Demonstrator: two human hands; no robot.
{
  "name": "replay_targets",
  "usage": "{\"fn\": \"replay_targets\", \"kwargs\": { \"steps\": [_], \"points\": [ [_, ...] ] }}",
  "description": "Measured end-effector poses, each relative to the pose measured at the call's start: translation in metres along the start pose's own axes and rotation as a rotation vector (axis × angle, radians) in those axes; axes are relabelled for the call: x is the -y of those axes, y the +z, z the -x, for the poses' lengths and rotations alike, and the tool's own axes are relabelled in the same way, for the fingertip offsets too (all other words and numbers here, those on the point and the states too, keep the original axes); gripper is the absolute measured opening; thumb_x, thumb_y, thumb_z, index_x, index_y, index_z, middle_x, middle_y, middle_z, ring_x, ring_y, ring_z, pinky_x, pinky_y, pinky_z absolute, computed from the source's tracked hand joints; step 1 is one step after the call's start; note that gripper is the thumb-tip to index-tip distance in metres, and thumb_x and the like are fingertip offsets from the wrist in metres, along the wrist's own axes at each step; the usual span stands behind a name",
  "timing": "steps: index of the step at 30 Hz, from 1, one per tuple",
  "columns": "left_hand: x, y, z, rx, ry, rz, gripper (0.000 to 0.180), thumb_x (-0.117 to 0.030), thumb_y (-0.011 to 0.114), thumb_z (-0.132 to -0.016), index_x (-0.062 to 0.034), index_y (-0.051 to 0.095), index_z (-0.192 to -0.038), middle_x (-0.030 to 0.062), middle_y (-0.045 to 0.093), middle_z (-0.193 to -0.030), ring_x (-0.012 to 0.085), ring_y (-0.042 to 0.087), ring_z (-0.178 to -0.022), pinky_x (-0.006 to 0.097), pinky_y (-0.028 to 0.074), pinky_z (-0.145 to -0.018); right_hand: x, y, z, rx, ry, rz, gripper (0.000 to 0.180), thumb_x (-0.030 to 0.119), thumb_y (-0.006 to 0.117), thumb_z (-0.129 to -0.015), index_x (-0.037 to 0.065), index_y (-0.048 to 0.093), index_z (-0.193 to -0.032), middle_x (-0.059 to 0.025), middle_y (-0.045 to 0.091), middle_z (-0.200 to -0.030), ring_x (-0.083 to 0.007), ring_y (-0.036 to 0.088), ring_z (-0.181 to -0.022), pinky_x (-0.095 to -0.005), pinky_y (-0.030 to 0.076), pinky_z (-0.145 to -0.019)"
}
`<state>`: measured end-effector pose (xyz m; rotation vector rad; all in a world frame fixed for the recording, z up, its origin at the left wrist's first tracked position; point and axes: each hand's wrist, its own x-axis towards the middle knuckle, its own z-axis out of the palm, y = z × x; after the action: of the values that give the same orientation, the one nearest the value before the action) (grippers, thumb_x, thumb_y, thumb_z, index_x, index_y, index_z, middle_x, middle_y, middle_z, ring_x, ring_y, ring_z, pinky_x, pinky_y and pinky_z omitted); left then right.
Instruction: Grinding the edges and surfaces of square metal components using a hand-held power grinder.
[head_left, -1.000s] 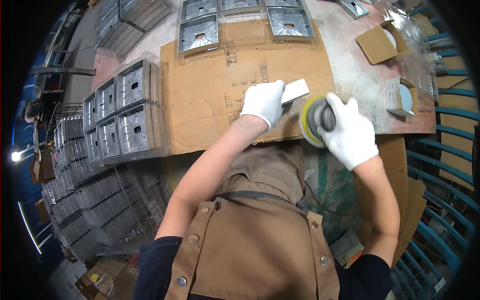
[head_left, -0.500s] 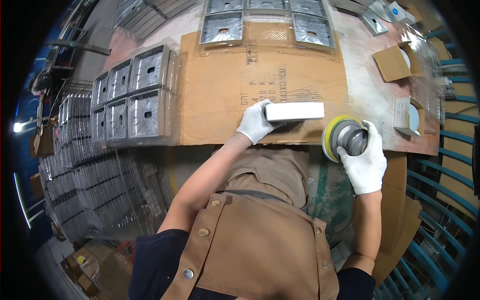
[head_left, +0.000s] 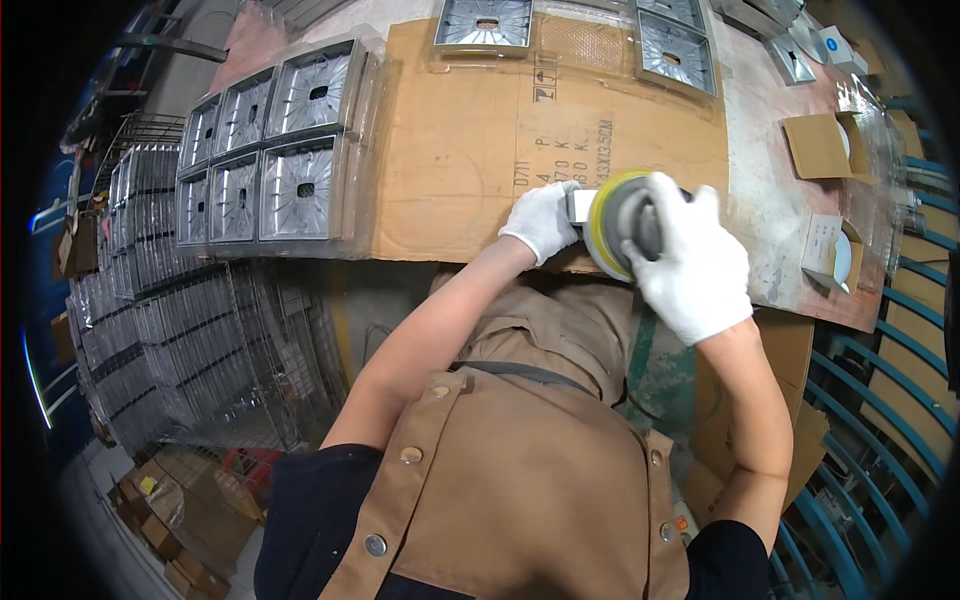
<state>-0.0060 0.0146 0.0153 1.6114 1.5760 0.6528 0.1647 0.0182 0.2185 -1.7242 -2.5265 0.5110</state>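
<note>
A box-shaped part (head_left: 581, 206) with a bright, pale side is gripped at its left end by my white-gloved left hand (head_left: 541, 222), above the cardboard near the table's front edge. My gloved right hand (head_left: 697, 265) is wrapped round a disc sander (head_left: 648, 228), a grey tool with a yellow-rimmed round pad. The pad stands tilted against or just in front of the part and covers most of it; whether they touch is hard to tell. Square metal castings (head_left: 302, 188) sit in clear plastic trays to the left of my left hand.
A flattened cardboard sheet (head_left: 450, 130) covers the table's middle. More castings (head_left: 675, 53) lie at its far side. Open cartons (head_left: 815, 145) with round discs stand at the right. Stacked plastic trays (head_left: 190, 340) rise left of the table, and blue bars (head_left: 880, 350) line the right.
My right hand has brought the sander left and up to the part, which is now largely hidden behind the pad. The left hand keeps its grip. The whole view has shifted slightly.
</note>
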Motion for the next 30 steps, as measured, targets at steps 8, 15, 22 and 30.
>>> {"fn": "replay_targets", "kwargs": {
  "steps": [8,15,22,30],
  "points": [
    [0.009,0.008,-0.005,0.055,-0.023,-0.026,0.044,-0.029,0.080,-0.076,-0.0103,0.069,-0.114,0.0161,0.072,-0.106,0.0339,0.069,-0.102,0.043,0.055,-0.091,-0.011,-0.001,-0.006,0.019,0.047,0.051,0.062,0.021,0.080,-0.080,0.021,0.051,-0.134,-0.0228,0.056,-0.110,-0.0452,0.066,-0.089,-0.0489,0.056,-0.078],
    [0.003,0.003,-0.002,0.016,0.082,-0.080,0.043,-0.032,0.087,-0.074,-0.0095,0.066,-0.105,0.0148,0.074,-0.097,0.0337,0.070,-0.091,0.039,0.057,-0.081,-0.104,-0.006,0.010,-0.161,0.276,0.059,0.070,0.025,0.083,-0.076,0.015,0.053,-0.138,-0.0216,0.062,-0.119,-0.0399,0.066,-0.105,-0.0457,0.054,-0.091],
    [-0.035,-0.014,0.017,-0.007,-0.011,0.134,0.050,-0.018,0.093,-0.071,-0.0040,0.064,-0.110,0.0112,0.075,-0.102,0.0210,0.073,-0.097,0.034,0.057,-0.088,-0.134,0.036,0.006,-0.319,0.546,-0.200,0.083,0.026,0.087,-0.067,0.009,0.053,-0.140,-0.0197,0.063,-0.129,-0.0352,0.064,-0.118,-0.0409,0.050,-0.102],
    [-0.025,0.001,0.012,0.009,-0.120,0.397,0.050,-0.005,0.090,-0.074,-0.0030,0.058,-0.112,0.0079,0.071,-0.108,0.0162,0.069,-0.103,0.033,0.058,-0.091,-0.158,0.076,-0.020,-0.223,0.588,-0.095,0.085,0.033,0.082,-0.075,0.020,0.042,-0.149,-0.0201,0.059,-0.129,-0.0421,0.064,-0.113,-0.0468,0.053,-0.097]
  ]
}}
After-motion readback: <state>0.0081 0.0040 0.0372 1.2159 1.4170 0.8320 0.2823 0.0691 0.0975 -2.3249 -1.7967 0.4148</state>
